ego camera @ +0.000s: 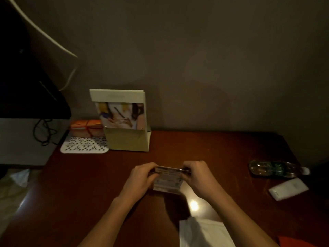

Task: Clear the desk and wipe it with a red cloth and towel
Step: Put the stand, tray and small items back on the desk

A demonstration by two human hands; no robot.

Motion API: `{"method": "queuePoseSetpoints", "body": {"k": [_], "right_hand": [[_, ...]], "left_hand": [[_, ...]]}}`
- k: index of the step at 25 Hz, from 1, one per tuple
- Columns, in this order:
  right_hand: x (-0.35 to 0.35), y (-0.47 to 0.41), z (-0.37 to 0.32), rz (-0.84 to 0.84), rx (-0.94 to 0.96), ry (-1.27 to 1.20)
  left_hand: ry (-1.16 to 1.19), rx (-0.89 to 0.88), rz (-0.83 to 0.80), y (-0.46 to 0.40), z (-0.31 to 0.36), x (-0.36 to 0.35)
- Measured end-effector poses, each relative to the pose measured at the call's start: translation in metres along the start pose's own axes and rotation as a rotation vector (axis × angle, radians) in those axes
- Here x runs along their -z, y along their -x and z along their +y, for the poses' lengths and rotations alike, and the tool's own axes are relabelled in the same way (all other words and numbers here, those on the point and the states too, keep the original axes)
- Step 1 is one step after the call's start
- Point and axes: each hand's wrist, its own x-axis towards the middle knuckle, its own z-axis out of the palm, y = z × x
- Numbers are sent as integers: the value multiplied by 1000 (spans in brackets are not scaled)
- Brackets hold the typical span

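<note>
At six o'clock, nearest the viewer, a white folded towel (204, 232) with a soft, creased surface lies flat on the glossy reddish-brown wooden worktop (89, 184). At about five o'clock a corner of flat red cloth (292, 242) shows at the frame's edge, just right of the right forearm.

Both bare forearms reach forward from six o'clock and converge at the centre. The left hand (140, 177) and the right hand (195, 173) each curl their fingers round one end of a small rectangular printed packet (168, 179), pale and blurred, held just above the worktop. Its long axis runs from nine to three o'clock, its printed face tilted toward the viewer.

At three o'clock a white rounded rectangular plastic device (288, 188) lies flat, and just beyond it a clear plastic bottle with a green label (276, 169) lies on its side, cap toward three o'clock.

Toward eleven o'clock stands an open cream cardboard box (128, 139), its raised lid bearing a colour picture. Left of it a white perforated plastic mat (84, 145) carries an orange wrapped bundle (85, 129).
</note>
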Motion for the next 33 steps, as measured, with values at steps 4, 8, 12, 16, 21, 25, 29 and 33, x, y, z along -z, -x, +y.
{"method": "queuePoseSetpoints", "body": {"k": [4,8,12,16,21,25,29,33], "right_hand": [[-30,-25,-59,-8,102,-45],[-59,-49,-107,-49,150,-61],[-62,-67,-124,-26,98,-29],[-40,-82,-105,30,30,-16],[-13,-97,-63,79,-55,16],[-3,-100,-30,167,-157,-4],[-3,-111,-11,289,-215,-142],[-14,-137,-15,437,-159,-298]], "left_hand": [[5,34,46,23,-42,58],[-13,90,69,42,-84,102],[-25,53,80,29,-97,120],[-31,-15,51,-16,-88,115],[10,-15,3,-72,-68,81],[102,57,38,-112,-42,42],[321,182,59,-144,-10,6],[521,379,82,-185,-4,-7]]}}
